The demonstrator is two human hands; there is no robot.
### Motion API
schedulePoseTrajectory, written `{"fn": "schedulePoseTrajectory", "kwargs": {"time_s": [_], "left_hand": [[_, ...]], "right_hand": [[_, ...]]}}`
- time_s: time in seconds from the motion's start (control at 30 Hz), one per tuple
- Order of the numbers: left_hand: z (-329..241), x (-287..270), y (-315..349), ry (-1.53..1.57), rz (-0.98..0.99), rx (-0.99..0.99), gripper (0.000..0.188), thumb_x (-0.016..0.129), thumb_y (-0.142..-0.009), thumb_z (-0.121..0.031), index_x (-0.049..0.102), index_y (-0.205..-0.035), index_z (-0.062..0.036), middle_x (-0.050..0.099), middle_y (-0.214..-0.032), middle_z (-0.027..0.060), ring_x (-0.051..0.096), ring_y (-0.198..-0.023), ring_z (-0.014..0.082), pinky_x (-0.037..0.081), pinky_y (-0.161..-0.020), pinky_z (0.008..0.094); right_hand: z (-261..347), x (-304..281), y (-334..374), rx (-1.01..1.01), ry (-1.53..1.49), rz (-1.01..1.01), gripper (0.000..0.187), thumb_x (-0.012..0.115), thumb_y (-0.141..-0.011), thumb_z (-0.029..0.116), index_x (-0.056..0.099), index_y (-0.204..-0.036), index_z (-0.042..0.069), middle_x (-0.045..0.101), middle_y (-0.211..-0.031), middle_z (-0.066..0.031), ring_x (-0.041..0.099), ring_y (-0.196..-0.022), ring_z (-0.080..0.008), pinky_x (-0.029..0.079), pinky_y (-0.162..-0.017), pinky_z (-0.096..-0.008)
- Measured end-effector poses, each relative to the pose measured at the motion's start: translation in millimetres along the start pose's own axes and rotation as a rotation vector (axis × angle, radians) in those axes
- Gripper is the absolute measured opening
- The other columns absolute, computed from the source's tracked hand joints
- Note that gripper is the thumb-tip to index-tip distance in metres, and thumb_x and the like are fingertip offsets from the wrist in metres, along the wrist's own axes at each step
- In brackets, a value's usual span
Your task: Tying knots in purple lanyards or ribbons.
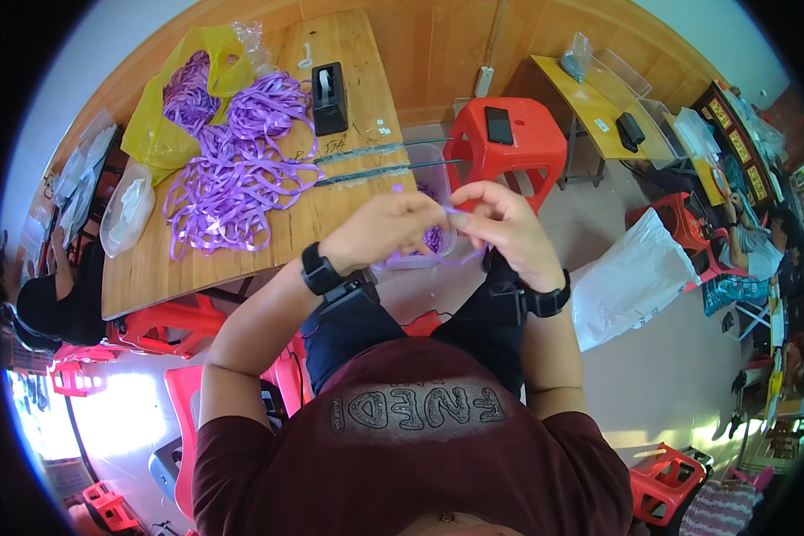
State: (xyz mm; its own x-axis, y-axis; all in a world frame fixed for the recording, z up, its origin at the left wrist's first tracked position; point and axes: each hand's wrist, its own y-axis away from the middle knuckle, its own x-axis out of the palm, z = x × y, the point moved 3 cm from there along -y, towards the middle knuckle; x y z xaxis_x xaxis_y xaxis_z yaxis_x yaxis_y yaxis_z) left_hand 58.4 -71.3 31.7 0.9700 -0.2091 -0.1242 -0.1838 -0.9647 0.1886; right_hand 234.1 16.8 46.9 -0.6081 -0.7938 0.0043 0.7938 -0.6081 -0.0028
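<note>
My left hand (386,229) and my right hand (509,230) meet in front of me, fingertips pinched close together. Between them shows a thin, blurred strip of purple ribbon (453,210); most of it is hidden by the fingers. Under the hands is a clear plastic bin (444,168) with small purple pieces in it. To the left, a large tangled heap of purple ribbon (232,183) lies on the wooden table (357,54), part of it inside a yellow plastic bag (147,134).
Two dark rods (411,163) stretch from the table toward a red stool (527,125) carrying a phone (498,126). A black tape dispenser (329,100) stands beside the heap. At right are a white sack (630,281) and a second table (590,98). Other people sit at both sides.
</note>
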Motion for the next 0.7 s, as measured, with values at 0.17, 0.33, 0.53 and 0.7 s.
{"fn": "schedulePoseTrajectory", "kwargs": {"time_s": [0.17, 0.33, 0.53, 0.7], "left_hand": [[-0.7, -23.8, 7.3, 0.386, -0.243, 0.104, 0.029, 0.047, -0.105, -0.03, 0.056, -0.095, -0.0036, 0.035, -0.055, -0.005, 0.035, -0.049, 0.0058, 0.047, -0.06, 0.0261], [4.5, -20.5, 5.3, 0.473, -0.253, 0.134, 0.029, 0.046, -0.105, -0.03, 0.054, -0.093, -0.0047, 0.038, -0.058, -0.0028, 0.039, -0.053, 0.0099, 0.047, -0.066, 0.0305], [11.0, -20.1, -0.9, 0.54, -0.301, 0.144, 0.028, 0.046, -0.104, -0.03, 0.053, -0.091, -0.0054, 0.04, -0.059, -0.0013, 0.043, -0.056, 0.0117, 0.047, -0.071, 0.0331], [14.2, -23.5, -6.3, 0.599, -0.291, 0.133, 0.029, 0.047, -0.104, -0.03, 0.053, -0.089, -0.0055, 0.04, -0.06, -0.0012, 0.044, -0.057, 0.0118, 0.048, -0.072, 0.0338]], "right_hand": [[-13.7, -38.4, 12.2, -0.023, -0.002, -0.104, 0.017, 0.068, -0.091, 0.012, 0.068, -0.103, 0.0, 0.059, -0.073, 0.0014, 0.054, -0.068, -0.0058, 0.048, -0.066, -0.0235], [-19.0, -51.8, 16.0, -0.029, -0.001, -0.188, 0.019, 0.069, -0.092, 0.017, 0.072, -0.105, 0.002, 0.064, -0.078, 0.0015, 0.053, -0.067, -0.0042, 0.039, -0.058, -0.02], [-10.4, -58.4, 14.9, 0.01, 0.087, -0.227, 0.022, 0.072, -0.09, 0.018, 0.072, -0.107, 0.004, 0.065, -0.079, 0.0022, 0.052, -0.065, -0.0031, 0.038, -0.055, -0.0193], [-15.2, -61.0, 6.0, -0.036, 0.145, -0.205, 0.023, 0.072, -0.089, 0.017, 0.071, -0.106, 0.001, 0.066, -0.084, 0.002, 0.059, -0.075, -0.006, 0.046, -0.065, -0.0226]]}}
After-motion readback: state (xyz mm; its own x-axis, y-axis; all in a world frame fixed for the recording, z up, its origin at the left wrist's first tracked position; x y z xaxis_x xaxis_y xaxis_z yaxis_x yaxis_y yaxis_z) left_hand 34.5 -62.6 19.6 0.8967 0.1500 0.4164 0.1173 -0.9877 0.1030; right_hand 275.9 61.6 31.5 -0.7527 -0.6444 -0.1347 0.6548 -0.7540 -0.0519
